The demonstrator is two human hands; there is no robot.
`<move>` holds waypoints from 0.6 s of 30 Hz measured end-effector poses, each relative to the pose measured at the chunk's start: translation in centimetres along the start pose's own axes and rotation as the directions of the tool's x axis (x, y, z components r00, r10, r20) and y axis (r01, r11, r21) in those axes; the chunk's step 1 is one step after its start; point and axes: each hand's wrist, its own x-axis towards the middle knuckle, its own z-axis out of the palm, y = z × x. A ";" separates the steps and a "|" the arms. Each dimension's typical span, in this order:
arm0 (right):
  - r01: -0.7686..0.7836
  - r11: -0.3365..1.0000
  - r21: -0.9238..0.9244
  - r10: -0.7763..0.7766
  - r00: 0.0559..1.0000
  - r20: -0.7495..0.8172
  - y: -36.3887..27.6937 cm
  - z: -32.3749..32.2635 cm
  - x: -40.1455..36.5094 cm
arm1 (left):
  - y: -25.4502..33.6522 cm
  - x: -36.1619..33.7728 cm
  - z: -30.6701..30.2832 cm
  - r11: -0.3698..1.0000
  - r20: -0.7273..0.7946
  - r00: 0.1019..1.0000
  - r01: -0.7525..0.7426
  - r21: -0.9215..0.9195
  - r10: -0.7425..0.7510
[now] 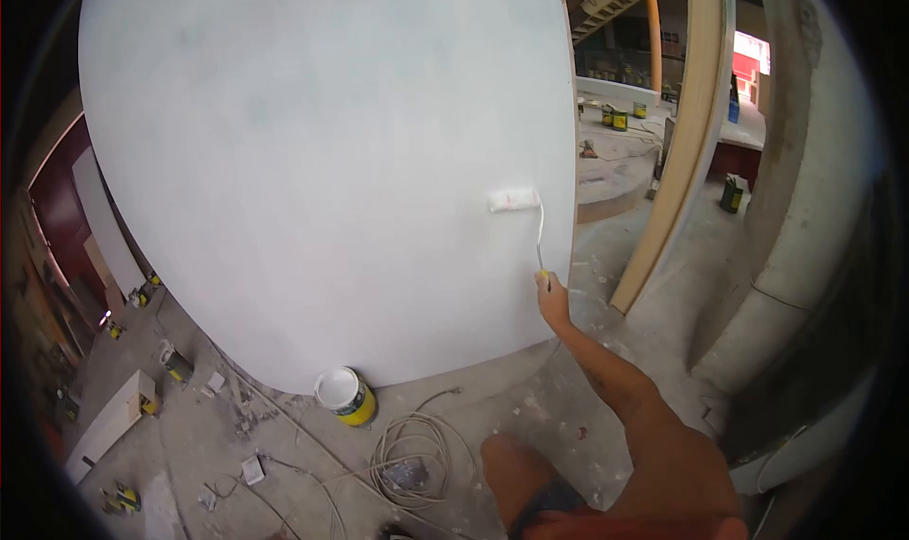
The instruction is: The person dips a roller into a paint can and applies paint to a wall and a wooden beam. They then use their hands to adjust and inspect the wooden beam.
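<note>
My right hand point(552, 296) is closed around the handle of a paint roller point(514, 200). The roller's white sleeve lies against a large white panel point(331, 161), near its right edge. A thin bent rod joins the sleeve to the handle, which shows a bit of yellow at my fingers. On the floor at the panel's foot stands an open paint bucket point(347, 397) with a yellow and dark label and white paint in and around its rim. My left hand is out of view.
A coiled cable point(412, 459) lies on the dusty floor before the panel. A wooden board point(668, 180) leans upright at right, beside a thick pale column point(795, 218). Several small cans, one dark point(732, 194), stand around. A white plank point(114, 424) lies at left.
</note>
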 end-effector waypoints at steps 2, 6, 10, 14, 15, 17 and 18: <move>-0.238 0.941 0.241 0.214 0.969 0.120 0.8 -0.8 -0.7 | 4.5 -1.0 2.3 0.997 -0.004 0.999 -0.037 0.069 0.038; 0.023 0.994 0.104 -0.011 0.993 -0.120 -4.4 -1.8 15.8 | 5.2 4.5 0.8 0.975 0.243 0.952 -0.211 0.074 0.187; 0.045 0.987 0.155 -0.040 0.998 -0.038 -21.9 -10.5 27.7 | 7.7 3.2 4.5 0.969 0.098 0.985 -0.161 0.189 0.144; 0.096 0.950 0.296 -0.113 0.993 0.040 -25.6 -14.0 30.9 | 8.8 3.3 4.4 0.972 0.026 0.993 -0.118 0.201 0.115; 0.114 0.942 0.315 -0.135 0.990 0.045 -25.1 -14.3 30.9 | 9.0 3.1 4.5 0.974 0.026 0.994 -0.109 0.199 0.105; 0.078 0.981 0.178 -0.084 0.996 0.025 -19.9 -12.9 28.2 | 9.5 3.1 4.3 0.957 -0.042 0.992 -0.101 0.273 0.117; 0.039 0.994 0.100 -0.038 0.999 -0.015 -16.3 -11.6 25.7 | 9.7 2.9 4.3 0.956 -0.043 0.993 -0.091 0.279 0.107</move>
